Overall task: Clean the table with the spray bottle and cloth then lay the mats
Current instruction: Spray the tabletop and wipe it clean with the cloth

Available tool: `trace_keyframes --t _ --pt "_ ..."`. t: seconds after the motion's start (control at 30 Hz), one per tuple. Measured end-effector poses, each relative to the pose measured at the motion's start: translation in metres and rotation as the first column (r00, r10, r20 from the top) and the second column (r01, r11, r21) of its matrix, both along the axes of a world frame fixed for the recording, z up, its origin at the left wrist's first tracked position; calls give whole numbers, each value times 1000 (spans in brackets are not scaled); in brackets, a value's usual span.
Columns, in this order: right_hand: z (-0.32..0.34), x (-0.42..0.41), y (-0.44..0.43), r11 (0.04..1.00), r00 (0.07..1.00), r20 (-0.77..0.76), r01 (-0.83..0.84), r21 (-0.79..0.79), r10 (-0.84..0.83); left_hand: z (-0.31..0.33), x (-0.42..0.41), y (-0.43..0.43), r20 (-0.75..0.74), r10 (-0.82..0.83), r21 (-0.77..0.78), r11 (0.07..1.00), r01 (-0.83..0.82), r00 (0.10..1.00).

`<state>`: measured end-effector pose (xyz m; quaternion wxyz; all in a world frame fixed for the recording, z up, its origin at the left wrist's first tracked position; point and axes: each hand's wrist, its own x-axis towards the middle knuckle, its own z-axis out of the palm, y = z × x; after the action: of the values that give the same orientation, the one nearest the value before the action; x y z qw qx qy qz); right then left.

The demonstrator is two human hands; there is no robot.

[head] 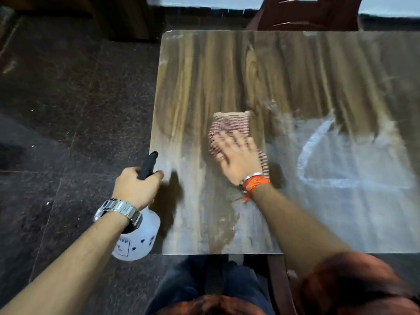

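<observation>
Across centre and right of frame, table (204, 76): wood-grain top, dull sheen; the left edge runs down the middle of the frame.
Surface, right half: pale smeared film with a curved whitish streak (313, 144); the left half is darker and browner.
Cloth (229, 123): red-and-white striped, lying flat on the table at centre frame; the far end shows beyond the fingers.
Right hand (238, 160): palm down on the cloth, fingers spread and straight, pressing it to the top; blurred.
Right wrist: metal bangle and orange thread (254, 181).
Left hand (134, 187): lower left of centre, at the table's left edge, fingers curled round the black trigger head.
Spray bottle (138, 237): white translucent body hanging below the left wrist, just off the table's near-left corner, nozzle pointing up-frame.
Left wrist: steel watch (118, 211).
Floor (68, 98): dark speckled stone tiles, joints visible, filling the left of frame.
Chair (313, 12): dark red-brown, top right, beyond the table's far edge.
Wall: pale strip along the top edge.
</observation>
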<state>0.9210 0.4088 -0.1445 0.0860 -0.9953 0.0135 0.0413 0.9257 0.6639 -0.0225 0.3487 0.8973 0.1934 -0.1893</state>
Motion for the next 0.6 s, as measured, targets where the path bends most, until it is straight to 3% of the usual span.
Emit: trace_keyframes --t 0.1,0.2,0.37,0.47,0.53,0.6 --pt "1 -22 -109 958 958 -2 285 -27 -285 5 -17 -19 18 -11 3 1000 11 1000" --pt "3 -65 -182 831 831 -15 556 11 -556 0 -36 -33 23 8 -22 1000 -8 1000" --pt "5 -71 -151 728 730 -32 683 57 -682 -4 -79 -37 -2 82 -56 995 -82 997" --pt "11 -80 -74 881 882 -22 471 55 -470 -4 -102 -30 -11 139 -67 988 -140 990" --pt "12 -102 1 976 980 -26 197 88 -196 -4 -116 -23 -20 156 -37 987 -157 988" --pt "9 -133 77 988 991 -61 -115 108 122 -1 -128 -16 -13 165 -8 986 -165 986"
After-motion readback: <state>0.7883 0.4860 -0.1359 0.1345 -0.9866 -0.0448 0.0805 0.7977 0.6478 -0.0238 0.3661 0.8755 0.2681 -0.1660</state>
